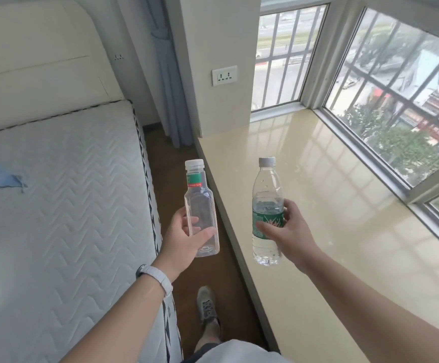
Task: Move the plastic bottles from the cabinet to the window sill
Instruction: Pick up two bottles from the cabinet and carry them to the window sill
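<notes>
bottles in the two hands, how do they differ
The square bottle has only a small red and green neck label; the round bottle wears a wide green band at its middle. The square bottle hangs over the floor, the round bottle over the window sill edge. Both are clear, capped and held roughly upright.

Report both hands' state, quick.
Left hand: holding the clear bottle.
Right hand: holding the green-label bottle.
</notes>
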Action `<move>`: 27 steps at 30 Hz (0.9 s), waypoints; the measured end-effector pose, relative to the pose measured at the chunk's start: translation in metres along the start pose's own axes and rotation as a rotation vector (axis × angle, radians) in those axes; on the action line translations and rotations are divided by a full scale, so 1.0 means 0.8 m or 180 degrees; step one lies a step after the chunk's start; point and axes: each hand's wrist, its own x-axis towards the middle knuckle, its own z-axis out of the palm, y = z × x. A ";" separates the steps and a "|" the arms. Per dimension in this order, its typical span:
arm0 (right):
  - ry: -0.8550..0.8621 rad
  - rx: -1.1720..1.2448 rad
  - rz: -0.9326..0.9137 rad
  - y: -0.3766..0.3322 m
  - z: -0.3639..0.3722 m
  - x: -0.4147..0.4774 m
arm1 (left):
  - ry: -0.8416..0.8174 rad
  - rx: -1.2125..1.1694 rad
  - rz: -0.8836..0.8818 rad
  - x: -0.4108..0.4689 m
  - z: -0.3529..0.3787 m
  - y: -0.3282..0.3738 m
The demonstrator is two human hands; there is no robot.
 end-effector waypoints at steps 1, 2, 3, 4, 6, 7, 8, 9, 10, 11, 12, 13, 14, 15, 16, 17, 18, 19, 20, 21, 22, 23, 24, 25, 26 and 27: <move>0.0042 -0.0030 0.0003 -0.002 0.007 0.015 | -0.0014 -0.0027 0.0009 0.017 -0.006 0.003; 0.0079 -0.0066 0.0002 -0.006 0.015 0.030 | -0.0026 -0.0037 0.0026 0.034 -0.013 0.006; 0.0111 -0.0088 0.0008 -0.010 0.024 0.046 | -0.0031 -0.0038 0.0042 0.051 -0.021 0.009; 0.0139 -0.0087 0.0019 -0.016 0.034 0.061 | -0.0034 -0.0040 0.0059 0.068 -0.032 0.013; 0.0175 -0.0073 0.0022 -0.033 0.056 0.093 | -0.0076 -0.0029 0.0066 0.101 -0.054 0.019; 0.0167 -0.0075 0.0011 -0.042 0.066 0.108 | -0.0104 -0.0013 0.0069 0.118 -0.066 0.021; 0.0147 -0.0070 -0.0007 -0.052 0.077 0.123 | -0.0118 -0.0009 0.0082 0.135 -0.077 0.024; 0.0129 -0.0064 -0.0030 -0.062 0.087 0.138 | -0.0120 -0.0017 0.0106 0.153 -0.087 0.026; 0.0124 -0.0062 -0.0057 -0.071 0.097 0.153 | -0.0118 -0.0023 0.0141 0.172 -0.097 0.030; 0.0128 -0.0062 -0.0089 -0.078 0.105 0.165 | -0.0114 -0.0014 0.0185 0.188 -0.105 0.035; 0.0145 -0.0056 -0.0128 -0.086 0.114 0.178 | -0.0120 -0.0010 0.0237 0.205 -0.113 0.039; 0.0166 -0.0036 -0.0161 -0.092 0.121 0.190 | -0.0135 -0.0018 0.0289 0.221 -0.120 0.043; 0.0184 -0.0011 -0.0182 -0.098 0.127 0.200 | -0.0150 -0.0034 0.0340 0.233 -0.125 0.048; 0.0202 0.0014 -0.0196 -0.104 0.134 0.212 | -0.0163 -0.0052 0.0388 0.246 -0.131 0.052; 0.0224 0.0030 -0.0198 -0.110 0.140 0.222 | -0.0177 -0.0060 0.0431 0.258 -0.137 0.055; 0.0245 0.0040 -0.0199 -0.116 0.146 0.232 | -0.0190 -0.0055 0.0466 0.269 -0.143 0.059; 0.0262 0.0039 -0.0200 -0.122 0.151 0.241 | -0.0196 -0.0037 0.0490 0.279 -0.149 0.061; 0.0272 0.0026 -0.0203 -0.127 0.156 0.249 | -0.0188 -0.0029 0.0499 0.290 -0.155 0.062; 0.0276 0.0006 -0.0206 -0.131 0.161 0.257 | -0.0172 -0.0040 0.0495 0.299 -0.160 0.063; 0.0278 -0.0010 -0.0204 -0.133 0.164 0.264 | -0.0158 -0.0058 0.0484 0.308 -0.164 0.064; 0.0280 -0.0021 -0.0193 -0.134 0.167 0.271 | -0.0155 -0.0069 0.0469 0.318 -0.167 0.065; 0.0285 -0.0020 -0.0176 -0.135 0.169 0.278 | -0.0172 -0.0065 0.0450 0.327 -0.168 0.066; 0.0293 -0.0014 -0.0156 -0.135 0.170 0.285 | -0.0209 -0.0055 0.0428 0.337 -0.168 0.067; 0.0306 -0.0013 -0.0132 -0.133 0.170 0.292 | -0.0259 -0.0052 0.0405 0.346 -0.166 0.067; 0.0321 -0.0025 -0.0099 -0.131 0.169 0.300 | -0.0312 -0.0057 0.0383 0.356 -0.163 0.068; 0.0335 -0.0045 -0.0060 -0.129 0.168 0.308 | -0.0359 -0.0058 0.0364 0.366 -0.160 0.068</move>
